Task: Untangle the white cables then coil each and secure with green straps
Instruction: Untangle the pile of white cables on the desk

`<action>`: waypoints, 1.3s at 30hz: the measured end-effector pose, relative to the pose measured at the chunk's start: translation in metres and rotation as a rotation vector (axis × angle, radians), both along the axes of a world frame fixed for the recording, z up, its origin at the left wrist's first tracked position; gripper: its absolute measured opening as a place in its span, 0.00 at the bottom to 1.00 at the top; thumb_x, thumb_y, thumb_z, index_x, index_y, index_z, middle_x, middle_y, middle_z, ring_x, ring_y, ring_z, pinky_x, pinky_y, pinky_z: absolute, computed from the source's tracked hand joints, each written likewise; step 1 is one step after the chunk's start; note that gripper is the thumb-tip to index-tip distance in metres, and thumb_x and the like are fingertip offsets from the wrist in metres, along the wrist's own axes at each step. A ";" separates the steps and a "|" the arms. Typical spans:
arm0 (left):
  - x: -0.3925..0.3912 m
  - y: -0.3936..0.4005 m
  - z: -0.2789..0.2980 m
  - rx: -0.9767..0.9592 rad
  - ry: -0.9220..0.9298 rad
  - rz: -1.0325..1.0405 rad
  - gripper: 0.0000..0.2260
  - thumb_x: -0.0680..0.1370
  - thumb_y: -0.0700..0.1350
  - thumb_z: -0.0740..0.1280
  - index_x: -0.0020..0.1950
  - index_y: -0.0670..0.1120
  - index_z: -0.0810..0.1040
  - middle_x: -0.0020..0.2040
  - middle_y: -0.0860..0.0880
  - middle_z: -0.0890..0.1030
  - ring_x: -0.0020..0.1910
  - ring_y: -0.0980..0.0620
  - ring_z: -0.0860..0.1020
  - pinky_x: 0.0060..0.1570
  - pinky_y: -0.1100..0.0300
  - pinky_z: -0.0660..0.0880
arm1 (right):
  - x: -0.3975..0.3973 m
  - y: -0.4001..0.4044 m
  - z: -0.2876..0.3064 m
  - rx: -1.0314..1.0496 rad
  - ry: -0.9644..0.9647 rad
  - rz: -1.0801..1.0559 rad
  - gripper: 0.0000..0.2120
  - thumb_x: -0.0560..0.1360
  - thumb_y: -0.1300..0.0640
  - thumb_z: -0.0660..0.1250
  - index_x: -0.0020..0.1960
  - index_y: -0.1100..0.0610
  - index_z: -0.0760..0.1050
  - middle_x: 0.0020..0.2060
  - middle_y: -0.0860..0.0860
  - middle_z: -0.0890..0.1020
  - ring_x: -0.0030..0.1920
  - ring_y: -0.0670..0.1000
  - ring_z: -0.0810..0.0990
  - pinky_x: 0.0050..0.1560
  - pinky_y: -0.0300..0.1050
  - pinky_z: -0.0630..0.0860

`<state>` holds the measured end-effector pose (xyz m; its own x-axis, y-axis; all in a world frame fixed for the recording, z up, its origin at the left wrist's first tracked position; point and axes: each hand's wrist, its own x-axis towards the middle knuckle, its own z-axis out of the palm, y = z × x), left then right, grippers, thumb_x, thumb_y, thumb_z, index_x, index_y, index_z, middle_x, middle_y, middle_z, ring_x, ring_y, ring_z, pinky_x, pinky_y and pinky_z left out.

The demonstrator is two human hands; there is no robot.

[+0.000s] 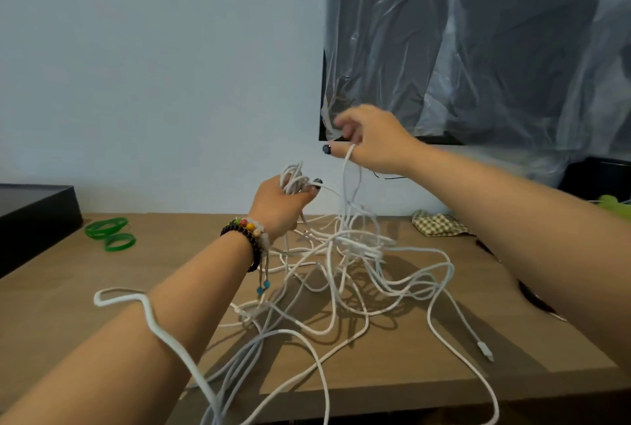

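Thin white cables (345, 254) mid-frame all tangled; left hand (283, 201) grips bunch, right hand (372, 137) pinches strand. Translucent green ring straps (111, 232) left, unused.

We see the white cables (345, 254) still knotted in a loose heap on the counter (102, 274), some strands lifted up, others trailing over the near edge, one plug end lying at the right. Two green straps (111, 232) lie flat at far left, well apart from them.
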<state>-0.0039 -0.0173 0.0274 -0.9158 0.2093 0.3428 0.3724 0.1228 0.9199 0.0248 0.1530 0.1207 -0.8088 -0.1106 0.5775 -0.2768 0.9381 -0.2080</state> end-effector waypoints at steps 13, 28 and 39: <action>-0.013 -0.023 -0.006 0.106 -0.070 0.139 0.12 0.78 0.43 0.68 0.36 0.46 0.70 0.28 0.47 0.67 0.25 0.50 0.65 0.26 0.60 0.67 | 0.002 0.038 -0.069 -0.444 -0.654 -0.055 0.05 0.72 0.73 0.69 0.46 0.66 0.80 0.32 0.55 0.84 0.31 0.49 0.83 0.35 0.40 0.79; 0.001 -0.001 0.050 0.428 -0.117 -0.236 0.06 0.77 0.35 0.66 0.53 0.42 0.79 0.27 0.52 0.64 0.22 0.56 0.61 0.21 0.64 0.61 | -0.004 -0.003 0.032 -0.675 0.217 0.200 0.13 0.71 0.75 0.66 0.36 0.58 0.76 0.35 0.61 0.79 0.35 0.58 0.85 0.36 0.46 0.82; -0.011 0.017 0.055 -0.269 0.076 0.033 0.12 0.74 0.50 0.73 0.43 0.41 0.79 0.30 0.48 0.74 0.27 0.51 0.70 0.32 0.57 0.73 | 0.016 -0.021 0.060 -0.697 0.054 0.485 0.08 0.73 0.74 0.66 0.41 0.63 0.75 0.35 0.58 0.76 0.40 0.59 0.86 0.39 0.41 0.81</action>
<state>-0.0149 -0.0007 0.0829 -0.8974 0.2723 0.3472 0.4309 0.3718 0.8222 0.0403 0.1325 0.1807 -0.7330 -0.0420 0.6789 -0.6413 0.3754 -0.6692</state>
